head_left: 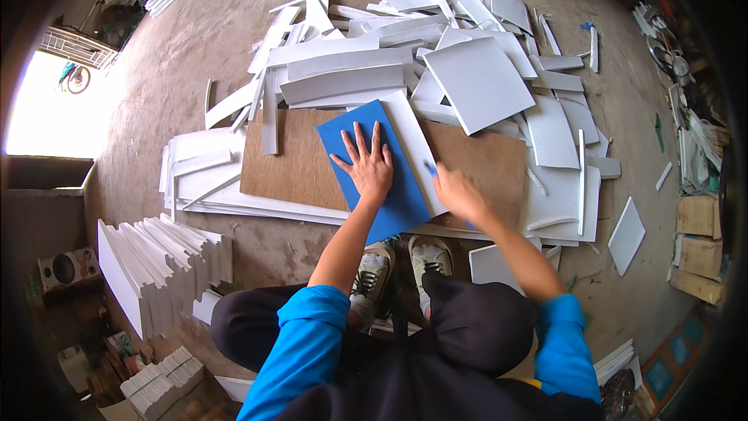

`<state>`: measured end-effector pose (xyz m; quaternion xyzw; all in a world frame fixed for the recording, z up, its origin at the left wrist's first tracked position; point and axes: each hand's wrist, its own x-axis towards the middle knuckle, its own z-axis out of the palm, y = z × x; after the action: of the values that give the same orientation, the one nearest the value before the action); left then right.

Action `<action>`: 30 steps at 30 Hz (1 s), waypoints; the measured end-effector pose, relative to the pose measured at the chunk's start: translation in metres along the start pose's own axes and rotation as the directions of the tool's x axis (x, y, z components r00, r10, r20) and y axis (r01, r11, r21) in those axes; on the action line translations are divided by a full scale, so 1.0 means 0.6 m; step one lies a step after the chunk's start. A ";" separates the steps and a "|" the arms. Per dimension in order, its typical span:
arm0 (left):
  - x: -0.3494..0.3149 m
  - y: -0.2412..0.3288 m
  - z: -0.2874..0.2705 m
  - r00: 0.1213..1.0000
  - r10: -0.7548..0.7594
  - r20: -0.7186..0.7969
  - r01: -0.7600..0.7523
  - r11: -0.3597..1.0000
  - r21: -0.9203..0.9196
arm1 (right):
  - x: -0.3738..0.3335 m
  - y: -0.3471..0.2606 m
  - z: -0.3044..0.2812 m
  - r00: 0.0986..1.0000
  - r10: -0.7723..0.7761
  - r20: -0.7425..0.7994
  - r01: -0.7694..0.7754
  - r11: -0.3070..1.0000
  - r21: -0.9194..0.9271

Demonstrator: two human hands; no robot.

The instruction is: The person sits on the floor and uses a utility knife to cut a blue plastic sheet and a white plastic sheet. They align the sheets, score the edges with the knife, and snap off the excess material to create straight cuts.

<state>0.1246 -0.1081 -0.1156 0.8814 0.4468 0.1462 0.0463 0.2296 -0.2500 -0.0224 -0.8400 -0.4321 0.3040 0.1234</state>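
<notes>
A blue rectangular board (400,187) lies at a slant over a white foam sheet (407,126), whose strip shows along the board's right edge. My left hand (368,165) presses flat on the blue board, fingers spread. Just right of that edge, my right hand (461,196) is closed around a slim blue tool (431,168) that looks like a cutter. Its blade cannot be made out, and most of its body is hidden in my fist. Under the sheet is a brown wooden board (284,160), resting on larger white sheets (210,195).
Beyond the wooden board spreads a heap of white foam offcuts (343,70), with a large square piece (479,84) on top. A row of white sheets (160,273) stands at left. My shoes (372,273) are close to the wooden board's near edge. Cardboard boxes (699,257) line the right side.
</notes>
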 end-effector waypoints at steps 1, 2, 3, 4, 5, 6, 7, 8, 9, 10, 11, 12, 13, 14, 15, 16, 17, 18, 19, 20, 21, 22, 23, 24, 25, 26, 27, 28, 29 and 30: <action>-0.001 -0.002 0.000 1.000 -0.006 0.000 0.006 1.000 0.004 | 0.038 -0.010 -0.011 0.997 -0.019 -0.080 0.023 0.999 0.044; -0.001 0.003 -0.001 1.000 -0.001 -0.002 0.001 1.000 -0.001 | 0.088 0.000 -0.003 0.988 -0.068 -0.142 0.077 0.996 0.055; 0.001 0.006 -0.001 1.000 0.003 -0.005 -0.003 1.000 -0.001 | 0.142 0.009 0.008 0.972 -0.119 -0.203 0.135 0.989 0.067; -0.002 0.003 -0.003 1.000 -0.010 0.005 0.010 1.000 -0.002 | 0.185 -0.012 0.005 0.965 -0.135 -0.223 0.144 0.989 0.025; -0.006 0.006 -0.005 1.000 -0.017 0.019 0.017 1.000 -0.010 | 0.218 -0.028 0.006 0.959 -0.143 -0.244 0.142 0.990 -0.020; -0.003 0.006 -0.007 0.998 -0.028 0.061 0.026 0.999 0.025 | 0.239 -0.037 0.010 0.966 -0.139 -0.220 0.133 0.990 -0.040; 0.002 0.006 -0.008 0.998 -0.018 0.063 0.016 0.999 0.030 | 0.257 -0.046 0.015 0.971 -0.134 -0.196 0.124 0.990 -0.061; 0.001 0.005 -0.008 0.998 -0.015 0.062 0.013 1.000 0.018 | 0.266 -0.052 0.025 0.979 -0.128 -0.160 0.115 0.990 -0.084; 0.001 0.003 -0.009 0.998 -0.010 0.061 0.009 1.000 0.006 | 0.274 -0.056 0.034 0.981 -0.121 -0.155 0.107 0.990 -0.092; 0.001 0.002 -0.010 0.998 -0.010 0.066 0.010 1.000 0.007 | 0.279 -0.057 0.041 0.982 -0.112 -0.150 0.098 0.990 -0.101; 0.002 0.001 -0.010 0.998 -0.010 0.066 0.010 1.000 0.006 | 0.284 -0.060 0.042 0.983 -0.106 -0.150 0.089 0.990 -0.113; 0.003 0.000 -0.010 0.998 -0.008 0.066 0.007 1.000 0.004 | 0.287 -0.062 0.043 0.986 -0.090 -0.137 0.075 0.990 -0.116; 0.001 0.000 -0.012 0.996 -0.018 0.082 0.017 1.000 0.006 | 0.289 -0.065 0.044 0.988 -0.098 -0.118 0.084 0.989 -0.119; 0.002 0.002 -0.013 0.995 -0.022 0.094 0.022 1.000 0.003 | 0.291 -0.066 0.041 0.989 -0.103 -0.107 0.090 0.988 -0.125; 0.002 0.003 -0.014 0.994 -0.024 0.106 0.025 1.000 -0.001 | 0.293 -0.066 0.037 0.990 -0.106 -0.097 0.093 0.987 -0.130; 0.002 0.004 -0.015 0.994 -0.023 0.105 0.024 1.000 0.000 | 0.297 -0.068 0.034 0.993 -0.088 -0.082 0.078 0.990 -0.118; 0.003 0.004 -0.013 0.995 -0.024 0.097 0.024 1.000 0.001 | 0.300 -0.072 0.028 0.994 -0.081 -0.073 0.072 0.990 -0.118; 0.003 0.004 -0.011 0.996 -0.021 0.089 0.021 1.000 0.001 | 0.302 -0.075 0.023 0.995 -0.072 -0.066 0.064 0.991 -0.119; 0.003 0.004 -0.009 0.997 -0.017 0.082 0.017 1.000 0.001 | 0.301 -0.077 0.017 0.996 -0.062 -0.060 0.054 0.992 -0.118; 0.004 0.004 -0.008 0.998 -0.011 0.066 0.012 1.000 -0.006 | 0.300 -0.079 0.013 0.996 -0.066 -0.054 0.056 0.986 -0.155; 0.004 0.004 -0.006 0.999 -0.004 0.051 0.005 1.000 -0.013 | 0.283 -0.072 0.016 1.000 -0.030 -0.002 0.030 0.991 -0.133; 0.002 0.005 -0.006 0.999 0.004 0.036 -0.003 1.000 -0.021 | 0.254 -0.061 0.025 0.999 0.005 0.050 0.000 0.994 -0.111; 0.000 0.001 -0.005 0.999 -0.010 0.043 0.010 1.000 -0.005 | 0.219 -0.056 0.032 0.994 0.029 0.105 -0.020 0.995 -0.094; 0.000 0.003 -0.003 0.999 -0.017 0.048 0.017 1.000 0.000 | 0.173 -0.036 0.044 0.992 0.027 0.122 -0.019 0.998 -0.067; 0.001 0.005 -0.001 0.999 -0.021 0.050 0.020 1.000 0.008 | 0.130 -0.012 0.064 0.981 0.043 0.190 -0.035 0.998 -0.046; -0.001 0.001 -0.001 0.999 -0.020 0.040 0.019 1.000 0.021 | 0.080 0.005 0.085 0.974 0.044 0.221 -0.033 0.998 -0.053; 0.000 -0.004 -0.002 0.999 -0.027 0.034 0.026 0.999 0.026 | 0.024 0.013 0.091 0.979 -0.003 0.204 0.016 0.998 -0.059; -0.002 -0.003 -0.002 0.999 -0.028 0.033 0.027 0.999 0.024 | -0.024 0.017 0.094 0.978 0.011 0.207 0.003 0.998 -0.069; -0.006 0.002 -0.001 0.999 -0.026 0.035 0.026 0.999 0.019 | -0.056 0.023 0.092 0.977 0.031 0.211 -0.014 0.997 -0.081; -0.005 0.003 0.000 0.999 -0.028 0.032 0.028 0.999 0.021 | -0.064 0.030 0.098 0.981 0.027 0.194 -0.017 0.999 -0.051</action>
<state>0.1244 -0.1118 -0.1158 0.8777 0.4597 0.1269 0.0466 0.1881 -0.2946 -0.0619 -0.8139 -0.4402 0.3751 0.0565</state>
